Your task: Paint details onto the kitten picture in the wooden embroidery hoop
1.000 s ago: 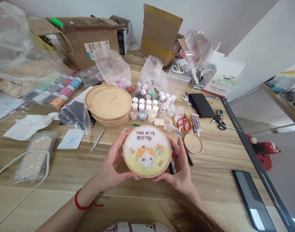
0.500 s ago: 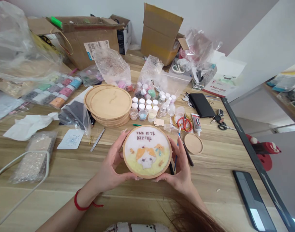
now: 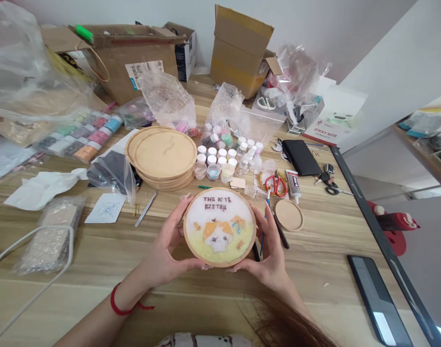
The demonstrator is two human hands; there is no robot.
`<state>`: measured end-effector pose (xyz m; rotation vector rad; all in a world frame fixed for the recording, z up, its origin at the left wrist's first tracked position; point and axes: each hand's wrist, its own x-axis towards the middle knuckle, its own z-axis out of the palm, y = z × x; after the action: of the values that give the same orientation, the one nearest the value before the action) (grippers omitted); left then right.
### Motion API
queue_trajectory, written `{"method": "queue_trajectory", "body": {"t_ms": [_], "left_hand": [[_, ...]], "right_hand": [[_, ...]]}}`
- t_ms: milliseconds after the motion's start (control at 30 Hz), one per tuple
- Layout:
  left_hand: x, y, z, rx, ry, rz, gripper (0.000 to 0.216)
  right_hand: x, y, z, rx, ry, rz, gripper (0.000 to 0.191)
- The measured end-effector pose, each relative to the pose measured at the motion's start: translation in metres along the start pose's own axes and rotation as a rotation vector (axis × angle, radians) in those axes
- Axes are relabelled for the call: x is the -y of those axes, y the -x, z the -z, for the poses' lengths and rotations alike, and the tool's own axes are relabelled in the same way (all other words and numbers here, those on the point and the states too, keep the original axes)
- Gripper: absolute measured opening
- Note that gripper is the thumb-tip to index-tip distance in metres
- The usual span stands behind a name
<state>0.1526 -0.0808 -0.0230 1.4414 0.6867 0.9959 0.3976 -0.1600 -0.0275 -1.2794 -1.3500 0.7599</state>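
Between my two hands is a round wooden-rimmed plaque (image 3: 220, 227), its face tilted up toward me. It bears an orange and white cat's face, small orange shapes, a yellow lower area and dark lettering on white. My left hand (image 3: 172, 238) grips the rim from the left, thumb along the lower edge. From the right, my right hand (image 3: 269, 243) grips the other side, thumb also low on the rim. A thin blue brush (image 3: 263, 238) shows by my right fingers; whether they touch it I cannot tell. A red cord bracelet (image 3: 117, 303) circles my left wrist.
Behind the plaque stand stacked wooden discs (image 3: 161, 154) and several white-lidded jars (image 3: 212, 159). Tweezers (image 3: 146, 209) lie left. To the right are a small wooden disc (image 3: 289, 215), a glue tube (image 3: 293, 185), red-handled scissors (image 3: 276, 184) and a black wallet (image 3: 300, 157).
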Motion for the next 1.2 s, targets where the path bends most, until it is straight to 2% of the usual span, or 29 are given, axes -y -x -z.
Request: {"method": "queue_trajectory", "body": {"t_ms": [700, 967, 1200], "left_hand": [[-0.0020, 0.0002, 0.0001, 0.007, -0.004, -0.003, 0.122], [-0.0026, 0.0004, 0.0039, 0.020, -0.132, 0.020, 0.125], [0.0022, 0.0019, 0.0078, 0.025, -0.190, 0.011, 0.126]], "right_hand": [[-0.0007, 0.0001, 0.0012, 0.017, -0.014, 0.022, 0.132], [-0.0018, 0.0009, -0.0001, 0.003, 0.006, -0.001, 0.135], [-0.0025, 0.0010, 0.0000, 0.008, -0.004, 0.040, 0.130]]}}
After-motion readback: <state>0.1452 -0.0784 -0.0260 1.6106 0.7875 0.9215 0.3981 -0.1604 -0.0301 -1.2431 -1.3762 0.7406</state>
